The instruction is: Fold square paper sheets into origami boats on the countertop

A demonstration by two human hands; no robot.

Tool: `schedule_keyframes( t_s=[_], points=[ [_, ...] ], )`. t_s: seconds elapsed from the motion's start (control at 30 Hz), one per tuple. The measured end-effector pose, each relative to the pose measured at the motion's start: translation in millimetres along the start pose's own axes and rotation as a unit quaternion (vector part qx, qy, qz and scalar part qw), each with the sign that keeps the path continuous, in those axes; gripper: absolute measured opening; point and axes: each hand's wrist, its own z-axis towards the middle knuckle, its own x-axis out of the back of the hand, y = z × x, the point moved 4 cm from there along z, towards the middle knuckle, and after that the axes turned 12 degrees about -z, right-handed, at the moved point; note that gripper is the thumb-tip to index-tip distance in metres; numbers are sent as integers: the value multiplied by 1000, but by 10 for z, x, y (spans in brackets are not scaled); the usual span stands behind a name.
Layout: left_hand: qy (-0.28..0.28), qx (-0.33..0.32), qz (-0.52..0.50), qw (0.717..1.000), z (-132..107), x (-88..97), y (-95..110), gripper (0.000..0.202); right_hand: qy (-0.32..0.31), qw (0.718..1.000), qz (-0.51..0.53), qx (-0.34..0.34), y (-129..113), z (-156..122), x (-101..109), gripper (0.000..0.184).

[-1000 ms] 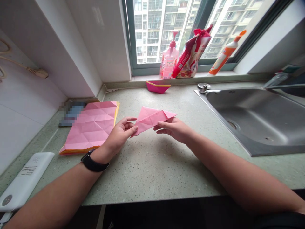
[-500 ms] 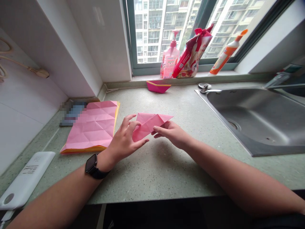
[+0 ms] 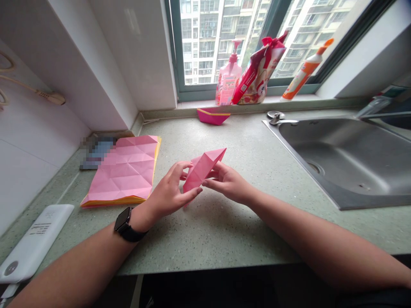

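Observation:
Between my hands, a little above the counter, is a folded piece of pink paper (image 3: 203, 168), tilted with one point up to the right. My left hand (image 3: 173, 188) grips its left side, thumb along the lower edge and fingers behind. On the other side my right hand (image 3: 226, 182) pinches the lower right part; some of its fingers are hidden behind the paper. Left of my hands lies a stack of creased pink paper (image 3: 125, 169) with yellow sheets beneath. A folded magenta paper boat (image 3: 213, 117) with a yellow rim stands by the back ledge.
A steel sink (image 3: 346, 158) takes up the right side. On the sill stand a pink pump bottle (image 3: 228, 83), a red bag (image 3: 260, 72) and an orange-white bottle (image 3: 303, 75). A white power bank (image 3: 38, 241) with a cable lies at the near left of the counter (image 3: 205, 239).
The folded pink paper has turned, its right point now steeper and further left. My right hand has moved slightly left, and my left fingers have closed on the paper.

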Motion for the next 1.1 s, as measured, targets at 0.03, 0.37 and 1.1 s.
schedule_keyframes(
  t_s=[0.03, 0.37, 1.1],
  points=[
    [-3, 10, -11, 1000, 3, -2, 3, 58, 0, 1000, -2, 1, 1, 1, 3, 49],
    [-6, 22, -39, 999, 34, 1, 38, 39, 13, 1000, -15, 11, -6, 14, 41, 48],
    [16, -65, 169, 983, -21, -134, 139, 64, 98, 976, -193, -29, 58, -16, -50, 5]
  ],
)
